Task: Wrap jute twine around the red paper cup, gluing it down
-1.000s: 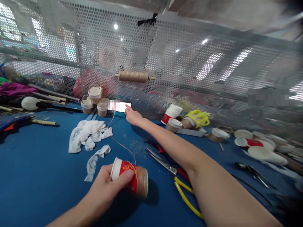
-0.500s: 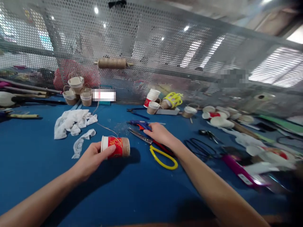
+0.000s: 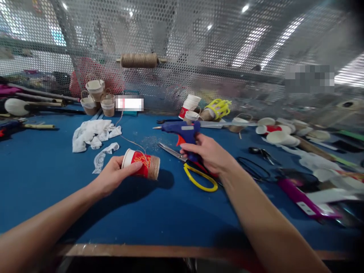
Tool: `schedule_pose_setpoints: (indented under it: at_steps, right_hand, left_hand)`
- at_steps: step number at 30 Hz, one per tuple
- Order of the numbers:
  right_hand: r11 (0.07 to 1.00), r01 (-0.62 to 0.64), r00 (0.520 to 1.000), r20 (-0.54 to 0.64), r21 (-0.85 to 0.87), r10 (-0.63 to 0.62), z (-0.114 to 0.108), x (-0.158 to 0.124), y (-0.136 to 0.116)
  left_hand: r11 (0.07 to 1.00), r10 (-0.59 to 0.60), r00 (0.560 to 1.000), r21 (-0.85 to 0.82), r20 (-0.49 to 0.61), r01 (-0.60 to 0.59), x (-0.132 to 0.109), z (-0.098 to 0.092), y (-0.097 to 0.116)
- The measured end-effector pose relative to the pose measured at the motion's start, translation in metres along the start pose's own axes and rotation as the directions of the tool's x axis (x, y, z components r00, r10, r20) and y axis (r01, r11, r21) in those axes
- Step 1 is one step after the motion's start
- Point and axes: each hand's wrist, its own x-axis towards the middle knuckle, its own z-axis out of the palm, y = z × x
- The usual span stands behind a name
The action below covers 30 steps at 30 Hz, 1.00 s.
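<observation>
My left hand is closed around a red and white paper cup, which lies tilted on its side above the table. Twine wraps the cup's base end, and a loose strand runs from it up toward the back. In my right hand is a blue hot glue gun with an orange trigger, raised off the table and its nozzle pointing left. Beneath it lie scissors with yellow handles, partly hidden by my hand. Left of the cup are a lace strip and crumpled white lace.
A twine spool hangs on the perforated metal screen. Small twine-wrapped buckets stand at the back left. Paper cups, black-handled scissors and a purple box crowd the right. The table's front edge runs below.
My right hand has lifted the glue gun from the table beside the scissors. My left hand still holds the cup, and the view has shifted somewhat.
</observation>
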Motion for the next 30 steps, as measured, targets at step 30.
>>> schedule_pose_setpoints:
  at_steps: [30]
  right_hand:
    - [0.884,0.376,0.919,0.234,-0.276,-0.318,0.008,-0.062,-0.002]
  left_hand:
    - [0.976,-0.01,0.997,0.214,-0.08,0.027,0.002,-0.003,0.008]
